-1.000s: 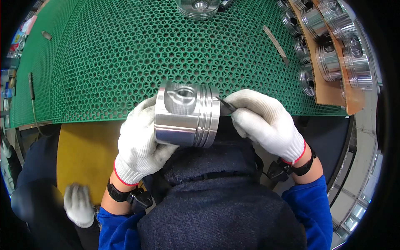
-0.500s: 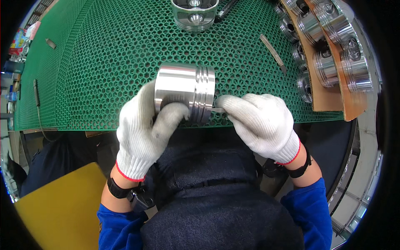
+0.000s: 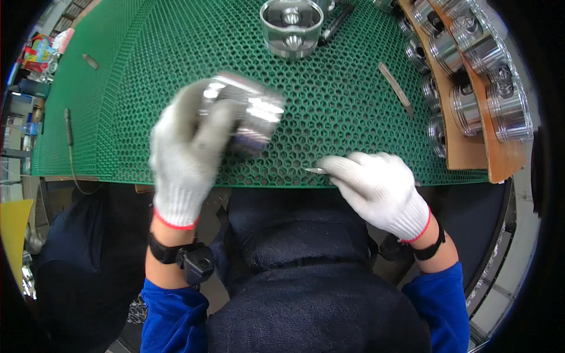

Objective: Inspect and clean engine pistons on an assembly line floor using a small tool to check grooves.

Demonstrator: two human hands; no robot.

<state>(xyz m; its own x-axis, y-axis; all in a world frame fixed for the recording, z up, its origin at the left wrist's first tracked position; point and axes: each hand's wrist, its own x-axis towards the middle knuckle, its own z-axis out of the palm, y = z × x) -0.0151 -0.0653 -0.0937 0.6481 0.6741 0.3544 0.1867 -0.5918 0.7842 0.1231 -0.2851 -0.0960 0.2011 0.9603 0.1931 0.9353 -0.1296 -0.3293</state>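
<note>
My left hand [image 3: 191, 138], in a white knit glove with a red cuff edge, is closed around a shiny metal piston [image 3: 259, 115]. The piston is tilted and smeared by motion above the green mat. To its right, my gloved right hand [image 3: 376, 188] pinches a small tool with a thin metal blade [image 3: 315, 170]; the rest of that tool is hidden in the glove. The blade tip points left and stands apart from the piston.
Another piston [image 3: 292, 29] stands at the far middle of the green honeycomb mat [image 3: 335, 112], beside a black tool [image 3: 338, 23]. A slim blade tool [image 3: 395, 88] lies to the right. Several pistons sit between cardboard dividers [image 3: 468, 160] at the right. A corded tool [image 3: 68, 132] lies left.
My left hand has moved the piston up and left, away from the blade, and tilted it. My right hand keeps its pinch on the tool. The whole view has shifted slightly.
</note>
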